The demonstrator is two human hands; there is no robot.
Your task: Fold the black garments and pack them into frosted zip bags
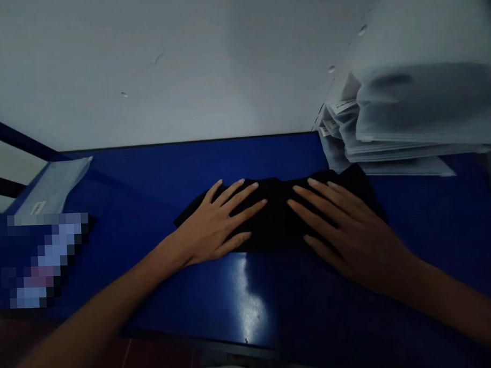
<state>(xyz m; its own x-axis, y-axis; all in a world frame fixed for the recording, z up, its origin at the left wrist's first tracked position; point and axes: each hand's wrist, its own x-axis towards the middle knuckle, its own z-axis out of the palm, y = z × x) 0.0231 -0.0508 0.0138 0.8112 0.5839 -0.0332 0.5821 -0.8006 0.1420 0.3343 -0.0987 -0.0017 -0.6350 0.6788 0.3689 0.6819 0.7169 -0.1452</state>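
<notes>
A piece of black folded cloth (277, 220) lies flat on the blue tabletop (172, 294). Its exact kind is too dark to make out. My left hand (218, 222) rests on the cloth's left part with the fingers spread. On the right part lies my right hand (343, 229), its fingers also stretched out and apart. Both palms face down, and the fingertips of the two hands point toward each other and away from me. The cloth's corners stick out past each hand.
Several frosted plastic bags (412, 119) with dark contents are stacked at the right back. A flat frosted bag (60, 182) with a small label lies at the left, near a blurred-out object (50, 260). A pale wall (185, 73) stands behind the table.
</notes>
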